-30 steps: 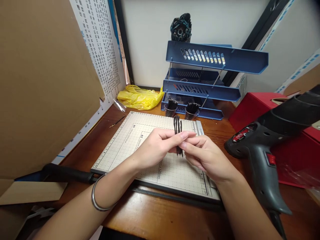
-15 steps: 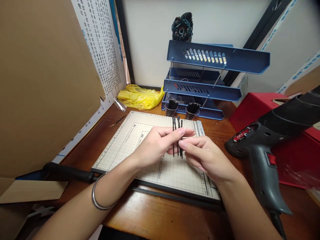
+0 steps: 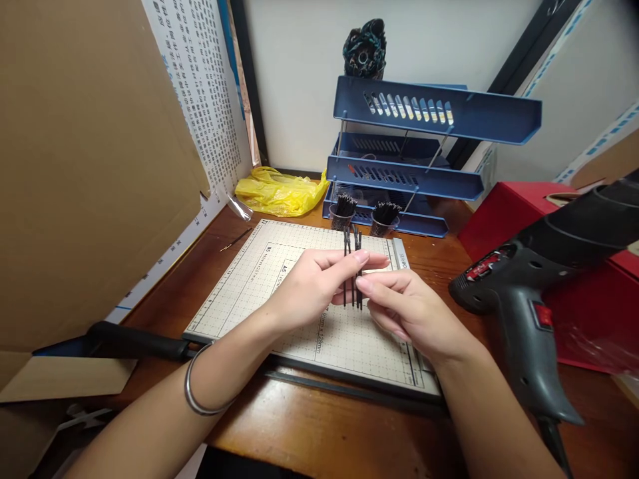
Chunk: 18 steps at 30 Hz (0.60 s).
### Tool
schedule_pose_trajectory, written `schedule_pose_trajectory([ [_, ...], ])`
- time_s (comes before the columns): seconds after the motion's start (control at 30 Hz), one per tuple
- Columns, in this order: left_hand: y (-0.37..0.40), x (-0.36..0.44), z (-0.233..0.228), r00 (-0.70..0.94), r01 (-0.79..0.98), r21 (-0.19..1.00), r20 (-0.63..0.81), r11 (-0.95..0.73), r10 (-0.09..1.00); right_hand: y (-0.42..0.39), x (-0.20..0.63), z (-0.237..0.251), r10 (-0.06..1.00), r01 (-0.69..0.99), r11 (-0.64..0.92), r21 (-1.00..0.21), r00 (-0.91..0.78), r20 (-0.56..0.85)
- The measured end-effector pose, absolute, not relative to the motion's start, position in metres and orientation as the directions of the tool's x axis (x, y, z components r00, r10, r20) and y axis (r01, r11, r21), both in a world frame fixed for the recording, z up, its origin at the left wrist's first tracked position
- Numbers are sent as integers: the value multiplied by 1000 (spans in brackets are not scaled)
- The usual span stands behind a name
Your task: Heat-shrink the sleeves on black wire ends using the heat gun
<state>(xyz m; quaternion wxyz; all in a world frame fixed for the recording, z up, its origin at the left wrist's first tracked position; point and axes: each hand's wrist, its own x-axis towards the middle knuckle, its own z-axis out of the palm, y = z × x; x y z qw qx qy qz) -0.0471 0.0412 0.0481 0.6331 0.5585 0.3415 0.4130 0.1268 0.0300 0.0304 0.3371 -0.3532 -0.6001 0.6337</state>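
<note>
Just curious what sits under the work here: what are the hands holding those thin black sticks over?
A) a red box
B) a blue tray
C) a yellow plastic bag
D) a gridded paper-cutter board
D: the left hand and right hand pinch the black sticks upright above the gridded paper-cutter board.

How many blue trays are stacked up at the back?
3: the top tray tilted highest, the middle tray under it, and the bottom tray on the desk, partly hidden behind two cups.
</note>
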Motion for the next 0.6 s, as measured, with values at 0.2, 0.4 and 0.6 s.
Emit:
schedule_pose_trajectory([
  [0.2,41,-47,50,398,-148,989,51,9,916,31,125,31,886,-25,-62,-998,-463,-44],
  [0.4,42,-48,50,406,-121,993,45,5,913,31,124,32,901,-52,-54,-997,-433,-27],
  [0.6,43,-45,49,394,-145,989,44,14,918,32,122,32,904,-79,-11,-997,-427,23],
])
